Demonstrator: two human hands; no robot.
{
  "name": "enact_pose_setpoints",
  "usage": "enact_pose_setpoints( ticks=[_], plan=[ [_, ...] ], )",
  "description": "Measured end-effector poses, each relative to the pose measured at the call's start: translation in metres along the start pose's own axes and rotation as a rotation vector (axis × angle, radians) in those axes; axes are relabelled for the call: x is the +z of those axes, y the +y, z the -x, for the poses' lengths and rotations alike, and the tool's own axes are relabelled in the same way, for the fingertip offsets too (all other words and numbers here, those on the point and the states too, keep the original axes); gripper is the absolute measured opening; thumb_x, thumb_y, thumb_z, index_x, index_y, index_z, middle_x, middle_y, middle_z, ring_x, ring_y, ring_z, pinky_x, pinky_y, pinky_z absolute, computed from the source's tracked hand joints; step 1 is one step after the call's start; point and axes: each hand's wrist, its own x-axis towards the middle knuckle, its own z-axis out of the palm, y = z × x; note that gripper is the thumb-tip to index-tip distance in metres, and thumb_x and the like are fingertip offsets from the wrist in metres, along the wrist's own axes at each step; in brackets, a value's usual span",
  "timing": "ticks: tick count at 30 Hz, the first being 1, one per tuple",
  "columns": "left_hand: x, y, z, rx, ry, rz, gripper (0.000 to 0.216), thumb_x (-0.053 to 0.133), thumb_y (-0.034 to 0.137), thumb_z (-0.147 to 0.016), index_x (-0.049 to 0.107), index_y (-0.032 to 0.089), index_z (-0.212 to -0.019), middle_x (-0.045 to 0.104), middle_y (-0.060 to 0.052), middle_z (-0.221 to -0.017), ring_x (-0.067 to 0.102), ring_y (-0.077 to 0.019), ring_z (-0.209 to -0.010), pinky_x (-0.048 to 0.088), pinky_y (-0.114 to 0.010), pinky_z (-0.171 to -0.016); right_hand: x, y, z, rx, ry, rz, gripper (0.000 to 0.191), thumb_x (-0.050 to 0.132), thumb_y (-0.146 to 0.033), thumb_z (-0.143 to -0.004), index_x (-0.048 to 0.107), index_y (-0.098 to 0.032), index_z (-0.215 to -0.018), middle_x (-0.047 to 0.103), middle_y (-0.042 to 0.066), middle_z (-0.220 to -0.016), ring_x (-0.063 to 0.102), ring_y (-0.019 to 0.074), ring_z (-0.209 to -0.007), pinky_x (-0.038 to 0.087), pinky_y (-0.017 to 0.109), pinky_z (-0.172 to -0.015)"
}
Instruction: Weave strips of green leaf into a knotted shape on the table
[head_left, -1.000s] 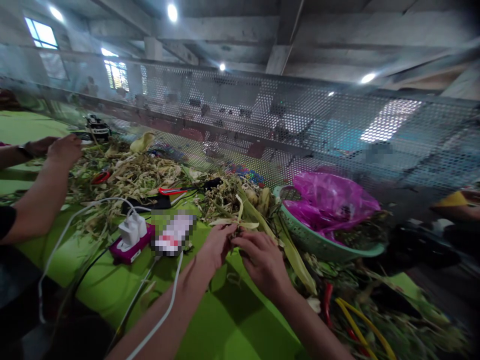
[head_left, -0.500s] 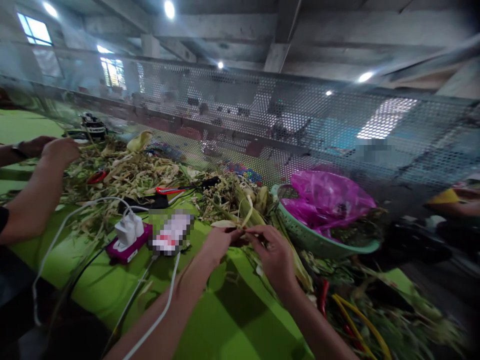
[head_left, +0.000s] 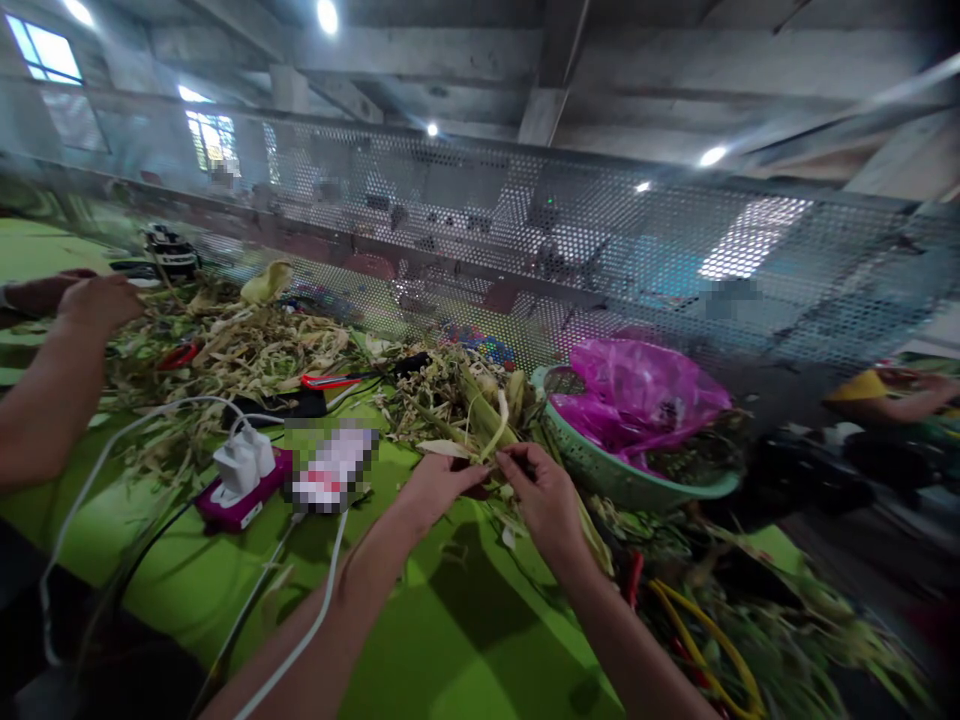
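Observation:
Both hands are close together above the green table, pinching a pale, leafy plant stem. My left hand has thumb and fingers closed on its lower end, with a pale leaf sticking out to the left. The thumb and fingertips of my right hand are pressed together at the same spot from the right. Exactly what lies between the fingertips is small and partly hidden. Just behind my hands is a heap of dry plant scraps, with long green stalks among it.
Left of my arm lie a phone and a purple power strip with white cables. A green basket holds a magenta plastic bag. Yellow-handled pliers are at right. A co-worker's hands work at far left.
The view has shifted slightly, moving the scene left. My hands stay together at the stem; the right fingertips have lifted a little and the left thumb now shows more plainly.

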Motion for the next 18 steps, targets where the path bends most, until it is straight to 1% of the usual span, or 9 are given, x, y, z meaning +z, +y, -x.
enact_pose_setpoints(
  ticks=[2, 4, 6, 7, 9, 12, 14, 16, 18],
  plan=[
    [-0.002, 0.0, -0.002, -0.006, 0.08, -0.057, 0.017, 0.075, 0.025, -0.064, 0.072, 0.013, -0.076, 0.067, -0.005, -0.071, 0.055, -0.012, -0.06, 0.047, -0.024, -0.06, -0.001, -0.001, -0.001, 0.03, -0.065, -0.056, 0.03, 0.061, -0.042, -0.078, 0.06, -0.017, -0.094, 0.065, 0.003, -0.076, 0.058, 0.0182, -0.069, 0.044, 0.028, -0.063],
    [-0.005, -0.002, -0.005, -0.021, 0.15, -0.114, 0.015, 0.07, 0.027, -0.068, 0.069, 0.012, -0.071, 0.063, -0.003, -0.063, 0.052, -0.011, -0.055, 0.045, -0.024, -0.058, -0.003, -0.005, -0.001, 0.041, -0.125, -0.075, 0.039, 0.064, -0.039, -0.075, 0.058, -0.017, -0.107, 0.063, 0.001, -0.073, 0.057, 0.0171, -0.065, 0.043, 0.026, -0.059],
    [-0.009, -0.005, -0.008, -0.023, 0.195, -0.167, 0.014, 0.065, 0.027, -0.071, 0.066, 0.013, -0.072, 0.061, -0.002, -0.064, 0.052, -0.0111, -0.054, 0.045, -0.024, -0.058, -0.004, -0.011, 0.001, 0.019, -0.162, -0.061, 0.045, 0.066, -0.033, -0.073, 0.058, -0.018, -0.114, 0.059, -0.002, -0.069, 0.054, 0.0151, -0.061, 0.04, 0.025, -0.056],
    [-0.01, -0.006, -0.009, -0.009, 0.203, -0.209, 0.013, 0.063, 0.026, -0.072, 0.065, 0.013, -0.075, 0.061, -0.002, -0.065, 0.052, -0.0111, -0.055, 0.045, -0.024, -0.057, -0.005, -0.013, 0.002, 0.007, -0.179, -0.056, 0.044, 0.067, -0.031, -0.072, 0.06, -0.019, -0.114, 0.059, -0.002, -0.069, 0.053, 0.0144, -0.061, 0.04, 0.024, -0.056],
    [-0.012, -0.01, -0.01, 0.037, 0.18, -0.357, 0.013, 0.059, 0.023, -0.073, 0.064, 0.015, -0.081, 0.059, 0.0, -0.066, 0.051, -0.011, -0.055, 0.043, -0.023, -0.056, -0.005, -0.017, 0.003, 0.01, -0.216, -0.078, 0.033, 0.068, -0.029, -0.071, 0.066, -0.019, -0.103, 0.06, -0.001, -0.07, 0.053, 0.014, -0.062, 0.04, 0.024, -0.057],
    [-0.011, -0.011, -0.008, 0.129, 0.078, -0.652, 0.012, 0.053, 0.019, -0.075, 0.062, 0.016, -0.081, 0.056, 0.002, -0.062, 0.047, -0.0114, -0.056, 0.038, -0.023, -0.055, -0.004, -0.014, 0.004, 0.088, -0.236, -0.213, 0.02, 0.073, -0.03, -0.067, 0.07, -0.017, -0.082, 0.065, 0.002, -0.074, 0.057, 0.0157, -0.068, 0.044, 0.027, -0.064],
    [-0.008, -0.01, -0.005, 0.192, 0.016, -0.773, 0.012, 0.05, 0.02, -0.077, 0.062, 0.017, -0.079, 0.059, 0.0, -0.067, 0.05, -0.0125, -0.063, 0.04, -0.023, -0.06, -0.003, -0.01, 0.003, 0.145, -0.188, -0.321, 0.019, 0.076, -0.03, -0.065, 0.069, -0.017, -0.078, 0.067, 0.003, -0.075, 0.059, 0.0165, -0.071, 0.046, 0.028, -0.069],
    [-0.005, -0.009, -0.002, 0.243, -0.024, -0.828, 0.015, 0.049, 0.022, -0.079, 0.062, 0.018, -0.081, 0.064, -0.002, -0.078, 0.053, -0.0142, -0.071, 0.042, -0.024, -0.068, -0.002, -0.007, 0.001, 0.18, -0.116, -0.382, 0.02, 0.078, -0.029, -0.063, 0.069, -0.018, -0.076, 0.067, 0.002, -0.075, 0.059, 0.0158, -0.072, 0.046, 0.028, -0.071],
    [-0.003, -0.008, -0.002, 0.267, -0.05, -0.852, 0.016, 0.05, 0.024, -0.079, 0.064, 0.018, -0.085, 0.066, -0.004, -0.085, 0.055, -0.0156, -0.077, 0.043, -0.025, -0.072, -0.002, -0.006, 0.001, 0.189, -0.069, -0.405, 0.021, 0.079, -0.03, -0.062, 0.069, -0.018, -0.076, 0.066, 0.001, -0.074, 0.059, 0.0145, -0.071, 0.046, 0.027, -0.07]
  ],
)
